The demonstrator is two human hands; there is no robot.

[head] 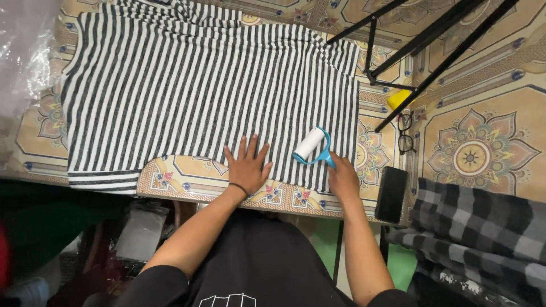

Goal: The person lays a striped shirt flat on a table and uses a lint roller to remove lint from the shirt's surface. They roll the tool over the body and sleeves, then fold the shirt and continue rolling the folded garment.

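A black-and-white striped shirt [193,91] lies spread flat on the patterned counter [187,179], stripes running away from the viewer, its near hem just short of the counter's edge. A lint roller [311,145] with a white roll and blue handle rests on the shirt's near right part, tilted diagonally.

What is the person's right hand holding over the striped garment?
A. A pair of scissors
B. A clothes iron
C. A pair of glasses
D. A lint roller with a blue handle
D: the right hand grips the blue handle of a lint roller, whose white roll lies on the striped garment, while the left hand presses flat on the fabric.
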